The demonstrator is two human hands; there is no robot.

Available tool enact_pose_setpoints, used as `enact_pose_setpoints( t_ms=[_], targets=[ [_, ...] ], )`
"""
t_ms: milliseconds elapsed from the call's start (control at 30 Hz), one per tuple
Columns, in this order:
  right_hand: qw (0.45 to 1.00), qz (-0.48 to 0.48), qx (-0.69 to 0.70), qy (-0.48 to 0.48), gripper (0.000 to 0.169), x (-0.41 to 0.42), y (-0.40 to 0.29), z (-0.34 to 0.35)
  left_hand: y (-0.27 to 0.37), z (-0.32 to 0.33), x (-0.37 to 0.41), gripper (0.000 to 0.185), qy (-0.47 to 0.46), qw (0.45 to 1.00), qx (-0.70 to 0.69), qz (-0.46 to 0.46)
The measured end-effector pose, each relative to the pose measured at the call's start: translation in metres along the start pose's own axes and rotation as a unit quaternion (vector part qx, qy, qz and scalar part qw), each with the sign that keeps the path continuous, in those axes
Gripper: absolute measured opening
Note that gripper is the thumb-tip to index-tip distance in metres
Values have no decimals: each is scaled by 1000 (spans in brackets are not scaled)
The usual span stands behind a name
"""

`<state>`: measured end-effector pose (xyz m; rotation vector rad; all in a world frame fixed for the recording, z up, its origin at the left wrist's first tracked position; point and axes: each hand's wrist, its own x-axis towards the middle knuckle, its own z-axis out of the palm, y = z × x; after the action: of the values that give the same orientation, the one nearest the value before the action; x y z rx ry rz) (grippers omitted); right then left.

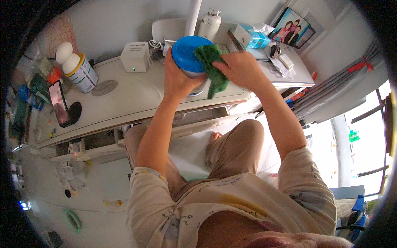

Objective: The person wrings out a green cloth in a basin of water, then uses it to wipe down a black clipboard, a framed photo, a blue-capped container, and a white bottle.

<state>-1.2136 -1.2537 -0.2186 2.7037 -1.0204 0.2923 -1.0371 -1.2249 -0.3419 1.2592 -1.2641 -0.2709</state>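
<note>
My left hand (180, 77) grips the side of a round container with a blue lid (186, 55), just above the cabinet top. A green cloth (217, 74) is bunched in my right hand (242, 68) and lies against the lid's right edge, with part of it hanging down beside the container. The container's light-coloured body shows only in part below the lid; my left hand and the cloth hide the rest.
On the long cabinet (133, 90) stand a white box-shaped device (135, 57), a labelled canister (81, 74) and a propped phone (59, 102). Behind are a white bottle (210, 24) and a pole (193, 18). A tissue pack (259, 39) lies rightward. Below, a drawer (204, 124) stands open.
</note>
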Motion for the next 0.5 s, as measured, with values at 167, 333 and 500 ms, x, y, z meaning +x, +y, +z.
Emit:
enact_pose_setpoints(
  t_ms=[167,333,500],
  targets=[
    [947,103,267,145,23,-26,-12,16,1,-1,1,123,-4,1000,26,0],
    [869,90,389,291,26,18,-7,15,-3,-1,0,117,16,999,26,28],
    [970,-209,85,86,40,67,-17,37,1,-2,8,101,-46,983,99,150]
  ],
)
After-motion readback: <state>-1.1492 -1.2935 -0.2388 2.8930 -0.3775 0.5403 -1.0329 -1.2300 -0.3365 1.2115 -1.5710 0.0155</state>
